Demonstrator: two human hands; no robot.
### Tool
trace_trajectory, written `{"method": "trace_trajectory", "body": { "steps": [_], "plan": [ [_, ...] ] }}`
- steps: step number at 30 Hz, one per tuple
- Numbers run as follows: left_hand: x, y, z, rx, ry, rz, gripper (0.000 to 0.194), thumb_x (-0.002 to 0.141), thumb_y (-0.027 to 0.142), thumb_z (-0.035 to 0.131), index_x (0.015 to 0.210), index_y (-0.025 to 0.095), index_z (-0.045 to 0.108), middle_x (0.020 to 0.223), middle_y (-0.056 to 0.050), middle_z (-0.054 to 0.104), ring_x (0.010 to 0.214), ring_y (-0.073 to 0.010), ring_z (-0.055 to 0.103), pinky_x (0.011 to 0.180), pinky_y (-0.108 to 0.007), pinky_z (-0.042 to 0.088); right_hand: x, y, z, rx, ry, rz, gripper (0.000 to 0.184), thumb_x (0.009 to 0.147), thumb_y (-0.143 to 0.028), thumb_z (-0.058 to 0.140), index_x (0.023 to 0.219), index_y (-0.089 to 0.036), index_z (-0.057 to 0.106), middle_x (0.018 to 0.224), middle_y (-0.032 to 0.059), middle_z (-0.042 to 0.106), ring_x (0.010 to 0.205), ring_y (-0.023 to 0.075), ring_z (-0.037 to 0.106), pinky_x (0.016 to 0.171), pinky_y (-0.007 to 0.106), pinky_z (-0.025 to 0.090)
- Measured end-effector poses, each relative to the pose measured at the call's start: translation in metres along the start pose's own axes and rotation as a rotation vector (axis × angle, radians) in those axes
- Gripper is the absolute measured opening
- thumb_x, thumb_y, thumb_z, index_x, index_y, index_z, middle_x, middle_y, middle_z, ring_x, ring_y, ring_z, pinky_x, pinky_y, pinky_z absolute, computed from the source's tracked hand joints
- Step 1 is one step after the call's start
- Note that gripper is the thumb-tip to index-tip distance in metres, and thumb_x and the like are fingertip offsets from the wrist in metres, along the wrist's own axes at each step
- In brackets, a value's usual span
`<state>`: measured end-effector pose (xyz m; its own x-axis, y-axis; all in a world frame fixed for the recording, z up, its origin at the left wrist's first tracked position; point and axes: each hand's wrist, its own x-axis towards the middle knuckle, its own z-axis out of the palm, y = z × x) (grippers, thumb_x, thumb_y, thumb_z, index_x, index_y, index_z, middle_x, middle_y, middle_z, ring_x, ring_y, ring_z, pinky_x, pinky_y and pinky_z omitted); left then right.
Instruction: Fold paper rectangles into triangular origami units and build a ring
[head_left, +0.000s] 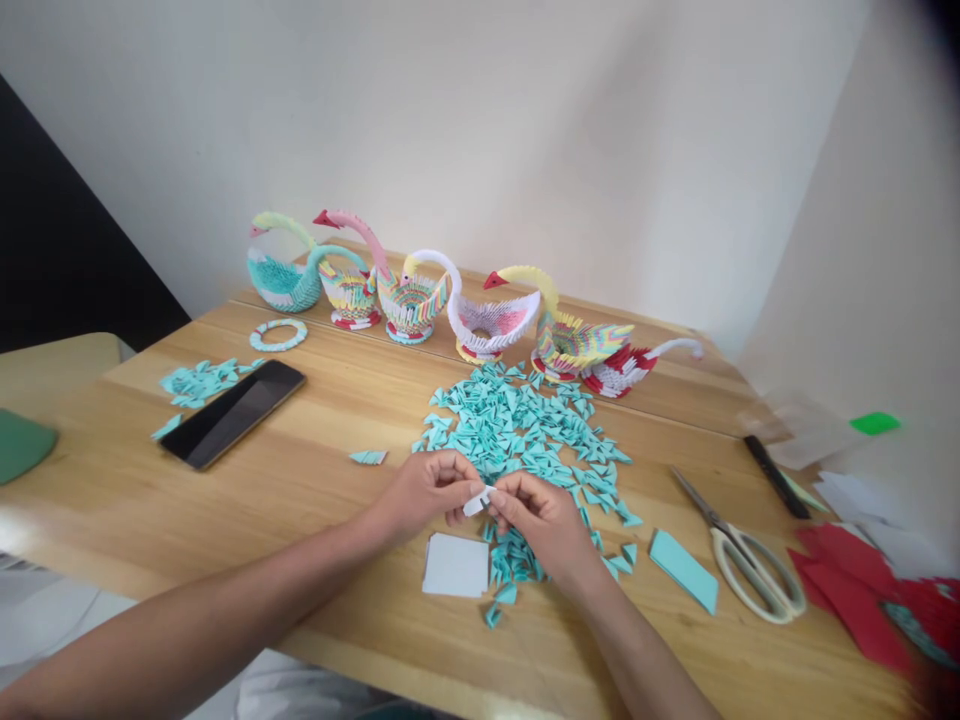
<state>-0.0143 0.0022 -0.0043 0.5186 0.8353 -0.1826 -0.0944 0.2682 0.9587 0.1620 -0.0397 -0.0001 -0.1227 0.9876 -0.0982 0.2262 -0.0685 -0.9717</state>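
Note:
Between my two hands is a small folded piece of white paper [477, 502], pinched from both sides. My left hand [433, 490] grips its left end with thumb and fingers. On the other end, the thumb and fingers of my right hand [541, 515] are closed. A stack of white paper rectangles [455, 565] lies on the table just below my left hand. Behind and under the hands spreads a large heap of folded turquoise paper triangles [517, 425], some of it hidden by my fingers.
Several paper swans [491, 320] stand along the back. To the left lie a phone [232, 415], a paper ring [278, 335] and more turquoise pieces [202, 380]. Scissors [750, 560], turquoise paper slips [683, 570], red paper [847, 580] and a black object [777, 477] are on the right.

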Motion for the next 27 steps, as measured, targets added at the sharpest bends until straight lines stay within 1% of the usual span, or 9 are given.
{"method": "trace_trajectory", "body": {
  "steps": [3, 7, 10, 12, 14, 18, 21, 24, 27],
  "plan": [
    [-0.001, 0.001, 0.0, 0.001, -0.003, 0.001, 0.043, 0.063, 0.05, 0.076, 0.071, 0.011, 0.058, 0.052, 0.003, 0.058, 0.043, -0.0067, 0.051, 0.046, -0.019, 0.042, -0.003, -0.003, -0.001, -0.186, 0.029, -0.088, 0.024, 0.086, -0.036, 0.055, 0.073, -0.018, 0.061, 0.061, -0.0016, 0.058, 0.057, 0.0122, 0.054, 0.055, 0.023, 0.042],
    [-0.001, 0.003, -0.004, -0.065, -0.053, -0.066, 0.041, 0.065, 0.049, 0.075, 0.073, 0.012, 0.06, 0.056, 0.002, 0.061, 0.044, -0.0075, 0.053, 0.046, -0.02, 0.044, -0.004, -0.006, -0.011, -0.319, 0.066, -0.224, 0.019, 0.09, -0.032, 0.052, 0.088, -0.019, 0.066, 0.072, 0.0012, 0.066, 0.065, 0.0147, 0.061, 0.06, 0.024, 0.047],
    [0.0, 0.004, -0.006, -0.157, -0.083, -0.122, 0.041, 0.063, 0.047, 0.078, 0.073, 0.012, 0.059, 0.057, 0.002, 0.062, 0.044, -0.0077, 0.055, 0.045, -0.019, 0.043, -0.003, -0.005, -0.016, -0.447, 0.145, -0.45, 0.01, 0.088, -0.024, 0.057, 0.092, -0.022, 0.066, 0.083, 0.003, 0.069, 0.075, 0.0167, 0.064, 0.069, 0.027, 0.05],
    [-0.001, 0.004, -0.006, -0.206, -0.102, -0.148, 0.041, 0.062, 0.046, 0.08, 0.073, 0.012, 0.059, 0.057, 0.002, 0.062, 0.043, -0.0074, 0.055, 0.045, -0.019, 0.042, -0.002, -0.005, -0.015, -0.508, 0.142, -0.608, 0.011, 0.089, -0.019, 0.056, 0.09, -0.023, 0.066, 0.087, 0.0042, 0.069, 0.082, 0.0175, 0.064, 0.075, 0.029, 0.05],
    [-0.001, 0.004, -0.006, -0.226, -0.115, -0.171, 0.041, 0.061, 0.045, 0.08, 0.072, 0.012, 0.058, 0.055, 0.003, 0.061, 0.043, -0.0073, 0.055, 0.044, -0.019, 0.042, -0.001, -0.004, -0.013, -0.539, 0.105, -0.701, 0.014, 0.09, -0.016, 0.054, 0.093, -0.023, 0.066, 0.089, 0.0049, 0.069, 0.083, 0.0169, 0.064, 0.075, 0.029, 0.051],
    [-0.002, 0.006, -0.004, -0.234, -0.148, -0.203, 0.041, 0.06, 0.044, 0.081, 0.072, 0.013, 0.057, 0.053, 0.004, 0.058, 0.044, -0.0083, 0.056, 0.043, -0.018, 0.041, -0.002, -0.002, -0.013, -0.604, 0.057, -0.807, 0.017, 0.09, -0.013, 0.054, 0.096, -0.022, 0.066, 0.089, 0.006, 0.069, 0.079, 0.0157, 0.064, 0.069, 0.027, 0.052],
    [-0.002, 0.005, -0.003, -0.246, -0.175, -0.219, 0.042, 0.06, 0.045, 0.082, 0.076, 0.013, 0.059, 0.054, 0.003, 0.06, 0.045, -0.0091, 0.058, 0.044, -0.018, 0.042, -0.003, -0.001, -0.016, -0.66, 0.058, -0.888, 0.021, 0.09, -0.009, 0.052, 0.097, -0.021, 0.067, 0.087, 0.0064, 0.069, 0.077, 0.0159, 0.063, 0.066, 0.027, 0.052],
    [-0.001, 0.004, -0.003, -0.213, -0.22, -0.253, 0.044, 0.062, 0.048, 0.079, 0.079, 0.011, 0.061, 0.058, 0.0, 0.064, 0.045, -0.0092, 0.059, 0.044, -0.019, 0.044, -0.003, 0.0, -0.017, -0.698, 0.09, -0.928, 0.022, 0.089, -0.006, 0.052, 0.097, -0.019, 0.068, 0.086, 0.0069, 0.069, 0.077, 0.0157, 0.063, 0.065, 0.026, 0.051],
    [-0.001, 0.002, -0.004, -0.167, -0.234, -0.247, 0.042, 0.064, 0.049, 0.077, 0.071, 0.01, 0.06, 0.061, -0.003, 0.066, 0.046, -0.0087, 0.059, 0.044, -0.018, 0.044, -0.002, 0.0, -0.016, -0.711, 0.096, -0.942, 0.021, 0.089, -0.008, 0.052, 0.096, -0.018, 0.068, 0.086, 0.0073, 0.07, 0.077, 0.0158, 0.063, 0.065, 0.026, 0.051]
  ]
}}
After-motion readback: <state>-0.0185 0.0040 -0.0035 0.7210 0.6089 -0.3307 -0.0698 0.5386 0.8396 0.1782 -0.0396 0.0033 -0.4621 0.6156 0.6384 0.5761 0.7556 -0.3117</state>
